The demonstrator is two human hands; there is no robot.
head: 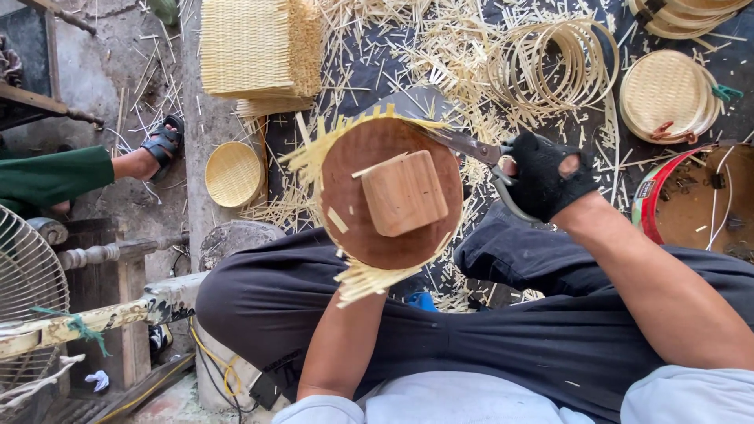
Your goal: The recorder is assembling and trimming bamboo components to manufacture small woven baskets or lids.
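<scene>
A: What is the right hand (546, 182) in the fingerless black glove doing?

B: It is gripping the handles of a pair of large steel shears (463, 145), fingers curled through and around the loops. The blades are lying nearly flat and pointing left and slightly up, running in over the upper right edge of the round brown wooden disc with a square wooden block on top (390, 192).

A: And the left hand?

B: It is hiding under the disc, so I cannot tell how its fingers are set. Only the left forearm is showing, rising from the lap to the disc's underside, so it appears to be holding the disc up from below.

A: Where is the work sitting?

B: A woven mat of pale bamboo strips (365, 279) is sticking out from beneath the disc, fringed ends showing at the upper left and the bottom. All of it is hovering above the knees in dark trousers.

A: So which way is the cutting line lying?

B: Along the disc's rim, just left of the gloved hand; the shears are touching it at the top right.

A: Anything around?

B: A stack of thin bamboo hoops (554, 67) and round woven lids (666, 94) are lying well apart, beyond the hands.
</scene>
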